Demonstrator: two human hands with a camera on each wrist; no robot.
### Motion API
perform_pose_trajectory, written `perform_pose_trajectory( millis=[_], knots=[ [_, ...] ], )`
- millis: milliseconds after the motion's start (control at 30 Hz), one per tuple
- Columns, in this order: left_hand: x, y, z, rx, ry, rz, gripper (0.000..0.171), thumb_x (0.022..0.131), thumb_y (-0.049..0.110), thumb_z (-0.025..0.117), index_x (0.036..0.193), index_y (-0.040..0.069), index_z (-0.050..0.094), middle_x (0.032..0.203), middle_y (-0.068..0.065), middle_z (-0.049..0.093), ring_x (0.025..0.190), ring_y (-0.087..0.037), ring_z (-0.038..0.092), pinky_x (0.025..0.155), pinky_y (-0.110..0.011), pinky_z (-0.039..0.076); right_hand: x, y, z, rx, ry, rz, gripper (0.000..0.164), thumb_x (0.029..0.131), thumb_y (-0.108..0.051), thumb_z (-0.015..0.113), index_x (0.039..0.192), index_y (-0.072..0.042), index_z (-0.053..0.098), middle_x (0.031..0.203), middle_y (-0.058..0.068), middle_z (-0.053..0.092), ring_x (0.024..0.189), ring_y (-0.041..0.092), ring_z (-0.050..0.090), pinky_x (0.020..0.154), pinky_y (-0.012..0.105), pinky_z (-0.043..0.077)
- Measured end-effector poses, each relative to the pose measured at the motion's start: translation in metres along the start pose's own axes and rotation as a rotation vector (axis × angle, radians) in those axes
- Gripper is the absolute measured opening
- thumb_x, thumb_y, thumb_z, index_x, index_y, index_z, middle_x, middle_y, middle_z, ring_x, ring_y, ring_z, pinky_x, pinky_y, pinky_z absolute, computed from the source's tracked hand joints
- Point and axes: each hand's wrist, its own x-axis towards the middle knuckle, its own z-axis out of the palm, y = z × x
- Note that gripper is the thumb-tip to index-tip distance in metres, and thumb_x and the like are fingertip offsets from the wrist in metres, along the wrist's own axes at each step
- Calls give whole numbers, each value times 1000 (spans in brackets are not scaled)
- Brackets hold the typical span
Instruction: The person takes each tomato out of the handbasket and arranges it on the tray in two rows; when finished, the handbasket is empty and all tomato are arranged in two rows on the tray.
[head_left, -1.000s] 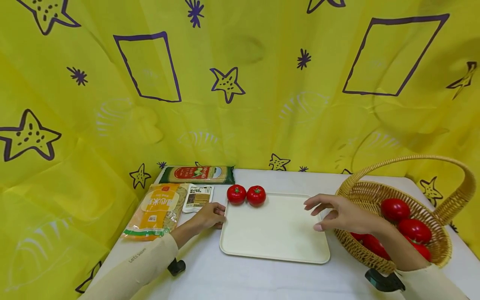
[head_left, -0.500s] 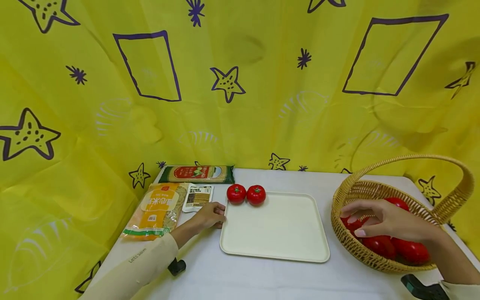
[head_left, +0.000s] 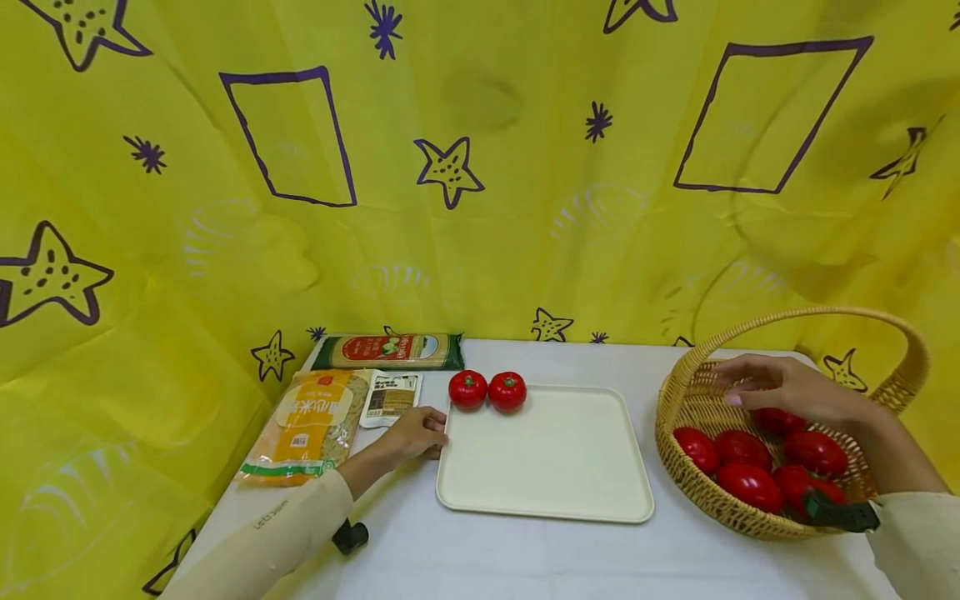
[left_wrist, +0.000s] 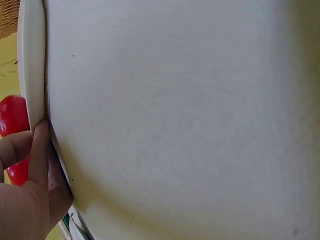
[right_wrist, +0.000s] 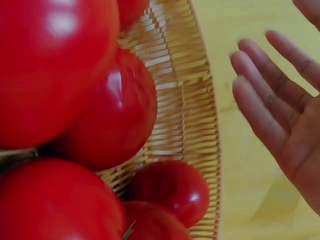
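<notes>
At the right of the head view, the right hand (head_left: pixel 806 390) hung over the basket (head_left: pixel 693 492) of red tomatoes (head_left: pixel 748 487); at centre, the left hand (head_left: pixel 412 433) pinched the left rim of the tray (head_left: pixel 547 458), which bore two tomatoes (head_left: pixel 507 392) in its upper-left corner. In the left wrist view, that grip showed at lower left. In the right wrist view, the right hand's fingers (right_wrist: pixel 260 117) stretched out at right, holding nothing.

left sleeve (head_left: pixel 262 546): "let's", then a blurred word; orange bag (head_left: pixel 311 427): "心米" (neighbouring characters smeared); lettering on the green packet (head_left: pixel 390 352) and white pouch (head_left: pixel 392 399) is too small to read.
</notes>
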Motion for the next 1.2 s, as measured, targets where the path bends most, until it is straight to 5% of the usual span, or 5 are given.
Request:
perform_pose_trajectory(
  millis=[433, 667, 767, 1067, 1200],
  knots=[
    [2, -5, 1, 0, 0, -9, 32, 86, -7, 67, 117, -8, 60, 91, -10, 58, 73, -16, 57, 62, -27, 60, 6, 29, -9, -82, 10, 142, 52, 99, -25, 63, 141, 2, 51, 136, 28, 59, 102, -14, 55, 80, 13, 50],
    [3, -4, 0, 3, 0, -8, 32, 85, -7, 68, 116, -8, 59, 91, -10, 57, 74, -16, 57, 61, -26, 60, 5, 41, -9, -141, 18, 163, 56, 97, -29, 65, 139, 5, 51, 136, 32, 55, 123, 43, 53, 92, 56, 53],
    [3, -3, 0, 3, 0, -7, 32, 86, -7, 68, 117, -8, 59, 91, -10, 57, 74, -17, 57, 62, -27, 60, 4, 47, -8, -141, -7, 180, 58, 97, -31, 64, 139, 6, 50, 136, 34, 52, 124, 54, 46, 90, 69, 47],
    [1, -2, 1, 13, -3, -5, 32, 86, -6, 68, 116, -8, 60, 91, -10, 57, 74, -16, 58, 63, -28, 61, 6, 55, -10, -179, -31, 165, 54, 94, -26, 69, 134, 7, 55, 122, 23, 66, 104, 6, 59, 77, 20, 51],
    [0, 0, 1, 15, 2, -1, 32, 86, -6, 68, 116, -8, 59, 91, -10, 57, 74, -16, 58, 63, -27, 61, 7, 56, -12, -212, -11, 144, 50, 90, -22, 75, 129, 5, 61, 122, 23, 66, 99, -11, 51, 75, 14, 47]
  ],
)
